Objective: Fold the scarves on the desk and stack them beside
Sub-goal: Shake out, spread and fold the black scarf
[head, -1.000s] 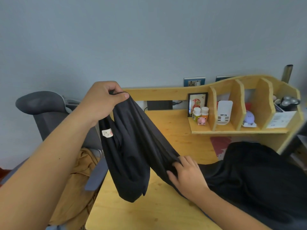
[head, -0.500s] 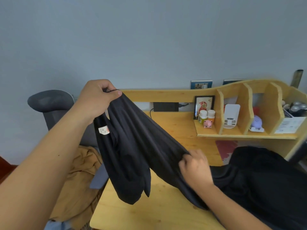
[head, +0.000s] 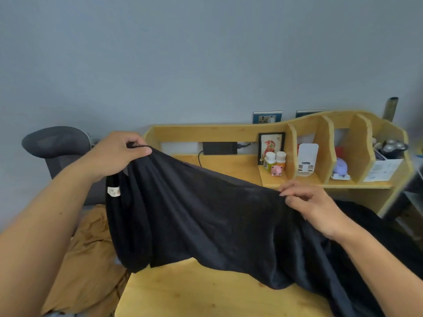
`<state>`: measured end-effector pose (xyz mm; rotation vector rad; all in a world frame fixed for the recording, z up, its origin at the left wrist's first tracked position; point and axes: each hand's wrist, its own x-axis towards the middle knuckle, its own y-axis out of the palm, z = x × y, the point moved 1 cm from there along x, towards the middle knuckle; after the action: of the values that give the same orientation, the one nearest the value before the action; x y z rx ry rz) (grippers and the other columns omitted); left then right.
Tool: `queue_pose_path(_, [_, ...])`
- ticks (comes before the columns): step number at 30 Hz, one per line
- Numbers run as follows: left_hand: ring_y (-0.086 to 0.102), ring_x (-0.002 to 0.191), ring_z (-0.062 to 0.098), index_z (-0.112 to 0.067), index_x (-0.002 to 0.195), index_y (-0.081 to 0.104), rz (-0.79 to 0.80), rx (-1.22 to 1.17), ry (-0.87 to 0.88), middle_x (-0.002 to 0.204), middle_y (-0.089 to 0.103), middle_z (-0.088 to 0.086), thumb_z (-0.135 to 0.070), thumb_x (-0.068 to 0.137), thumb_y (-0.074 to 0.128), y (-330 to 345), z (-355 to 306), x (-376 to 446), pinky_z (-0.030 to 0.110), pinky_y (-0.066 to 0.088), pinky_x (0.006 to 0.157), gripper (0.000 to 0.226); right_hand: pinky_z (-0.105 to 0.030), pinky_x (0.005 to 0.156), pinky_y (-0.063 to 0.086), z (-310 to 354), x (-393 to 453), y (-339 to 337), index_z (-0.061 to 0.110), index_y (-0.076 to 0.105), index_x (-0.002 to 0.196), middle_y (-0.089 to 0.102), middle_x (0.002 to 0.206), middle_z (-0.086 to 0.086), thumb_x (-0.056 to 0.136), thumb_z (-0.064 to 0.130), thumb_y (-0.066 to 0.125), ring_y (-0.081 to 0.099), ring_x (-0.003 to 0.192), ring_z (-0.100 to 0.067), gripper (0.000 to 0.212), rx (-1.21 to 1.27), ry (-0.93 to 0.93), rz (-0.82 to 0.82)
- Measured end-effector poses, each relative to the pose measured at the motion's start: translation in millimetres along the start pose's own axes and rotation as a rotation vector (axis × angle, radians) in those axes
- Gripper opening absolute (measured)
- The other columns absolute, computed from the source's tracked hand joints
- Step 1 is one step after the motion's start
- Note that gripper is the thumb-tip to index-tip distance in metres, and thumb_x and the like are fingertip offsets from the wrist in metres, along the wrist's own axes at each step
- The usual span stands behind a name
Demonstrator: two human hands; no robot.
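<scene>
A: Start at the hands. What is the left hand (head: 114, 156) doing?

B: It is raised above the desk's left end, fingers curled, pinching a corner of the black scarf (head: 206, 216) between thumb and forefinger. A small pale label (head: 113, 191) hangs on the cloth just under that wrist.

A: And the right hand (head: 311, 207)?

B: Lower and to the right, it pinches the scarf's upper edge with thumb and fingertips; the other fingers are bent loosely.

A: So where does the scarf lie?

B: It is stretched between the two hands, sloping down from left to right. Its lower part drapes onto the wooden desk (head: 206, 294), and the rest runs on to the right under the forearm.

A: Anything around it?

B: A grey chair (head: 57, 145) stands left of the desk, with tan cloth (head: 91, 259) heaped on it. Behind the scarf, the desk's shelf unit (head: 320, 138) holds a framed picture (head: 271, 145), two small bottles (head: 274, 160) and a pink pig figure (head: 276, 170).
</scene>
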<state>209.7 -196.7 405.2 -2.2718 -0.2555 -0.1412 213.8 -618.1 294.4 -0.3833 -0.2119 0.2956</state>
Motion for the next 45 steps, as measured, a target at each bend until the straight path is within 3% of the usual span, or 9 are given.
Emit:
queue_pose_path(4, [0.059,0.072,0.014,-0.016,0.083,0.073,-0.067,-0.091,0.018,0.082,0.067,0.012,-0.021,0.095,0.072,-1,-6,4,0.033,0.046,0.074,0.013,-0.04,0.089,0.047,2,-3,22,0.029,0.072,0.075,0.059,0.095,0.005,0.093,0.009,0.059,0.06,0.092,-0.016,0.029,-0.298,-0.009,0.367])
queue_pose_path(8, [0.058,0.072,0.024,-0.014,0.082,0.073,-0.137,-0.212,0.005,0.08,0.064,0.012,-0.022,0.094,0.073,-4,-13,6,0.053,0.053,0.076,0.015,-0.034,0.079,0.043,7,-3,45,0.033,0.058,0.07,0.044,0.093,0.004,0.093,0.025,0.058,0.049,0.089,-0.01,0.025,-0.511,-0.118,0.469])
queue_pose_path(13, [0.058,0.07,0.03,-0.019,0.075,0.073,-0.165,-0.325,-0.029,0.078,0.062,0.014,-0.021,0.094,0.073,-17,-20,5,0.053,0.051,0.073,0.02,-0.034,0.062,0.046,1,3,45,0.028,0.059,0.074,0.038,0.09,0.011,0.097,0.045,0.049,0.052,0.072,-0.011,0.031,-0.612,-0.367,0.168])
queue_pose_path(18, [0.058,0.067,0.032,-0.015,0.076,0.07,-0.173,-0.347,-0.045,0.078,0.06,0.016,-0.018,0.094,0.073,-23,-17,0,0.046,0.055,0.067,0.019,-0.024,0.073,0.05,-16,12,26,0.011,0.073,0.079,0.056,0.097,0.009,0.096,0.035,0.055,0.061,0.083,-0.014,0.034,-0.512,-0.49,-0.209])
queue_pose_path(26, [0.05,0.054,0.023,-0.02,0.072,0.07,-0.175,-0.457,-0.06,0.071,0.059,0.007,-0.02,0.095,0.072,-17,-29,-4,0.036,0.044,0.058,0.024,-0.039,0.086,0.043,3,17,31,0.007,0.067,0.075,0.06,0.087,-0.006,0.098,0.014,0.061,0.058,0.086,-0.025,0.025,0.087,-0.08,0.132])
queue_pose_path(30, [0.047,0.049,0.017,-0.016,0.076,0.067,-0.161,-0.494,-0.046,0.063,0.058,-0.001,-0.018,0.096,0.071,-13,-43,-4,0.035,0.04,0.056,0.02,-0.028,0.084,0.042,27,21,45,0.011,0.07,0.078,0.057,0.088,0.003,0.097,0.017,0.064,0.058,0.085,-0.015,0.021,-0.009,-0.083,0.329])
queue_pose_path(36, [0.048,0.053,0.018,-0.017,0.076,0.068,-0.201,-0.458,0.04,0.066,0.058,0.001,-0.018,0.094,0.072,-18,-58,-6,0.036,0.039,0.058,0.019,-0.033,0.062,0.042,8,32,53,0.012,0.042,0.062,0.046,0.064,0.003,0.09,0.021,0.071,0.047,0.064,-0.017,0.042,-0.329,-0.342,-0.034])
queue_pose_path(43, [0.047,0.062,0.026,-0.023,0.069,0.069,-0.235,-0.409,0.084,0.071,0.058,0.007,-0.022,0.093,0.075,-29,-69,-5,0.042,0.041,0.062,0.024,-0.031,0.076,0.052,-2,39,38,0.015,0.076,0.094,0.069,0.087,0.008,0.093,0.019,0.067,0.064,0.085,-0.008,0.01,-0.333,-0.472,-0.251])
queue_pose_path(45, [0.044,0.057,0.024,-0.022,0.07,0.069,-0.244,-0.385,0.083,0.072,0.056,0.008,-0.022,0.092,0.075,-30,-71,-3,0.039,0.04,0.059,0.023,-0.031,0.078,0.055,-7,38,35,0.015,0.076,0.114,0.069,0.097,0.005,0.092,0.003,0.066,0.065,0.09,-0.008,0.026,-0.399,-0.552,-0.275])
